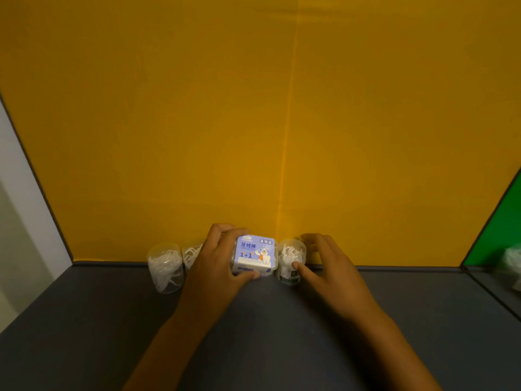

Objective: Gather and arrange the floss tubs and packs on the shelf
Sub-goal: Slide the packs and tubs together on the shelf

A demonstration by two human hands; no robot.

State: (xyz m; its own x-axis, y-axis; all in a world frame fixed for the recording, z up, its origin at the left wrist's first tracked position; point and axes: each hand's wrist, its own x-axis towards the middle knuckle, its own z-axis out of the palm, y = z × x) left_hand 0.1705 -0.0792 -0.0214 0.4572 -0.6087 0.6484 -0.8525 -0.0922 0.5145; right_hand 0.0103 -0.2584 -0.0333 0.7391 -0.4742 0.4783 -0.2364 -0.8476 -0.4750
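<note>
A square floss pack (255,253) with a blue-purple label stands at the back of the dark shelf (282,320), against the yellow wall. My left hand (217,266) grips it, fingers over its far top edge and thumb at its near bottom edge. To its right stands a clear floss tub (291,259); my right hand (327,266) curls round it, thumb on its front and fingers behind. Two more clear floss tubs stand to the left: one (166,268) in full view, the other (191,253) partly hidden behind my left hand.
The yellow back wall (253,122) rises right behind the row. A white side panel (25,221) bounds the shelf on the left. On the right, a divider leads to a green-backed compartment (499,230) holding a pale bag (511,263).
</note>
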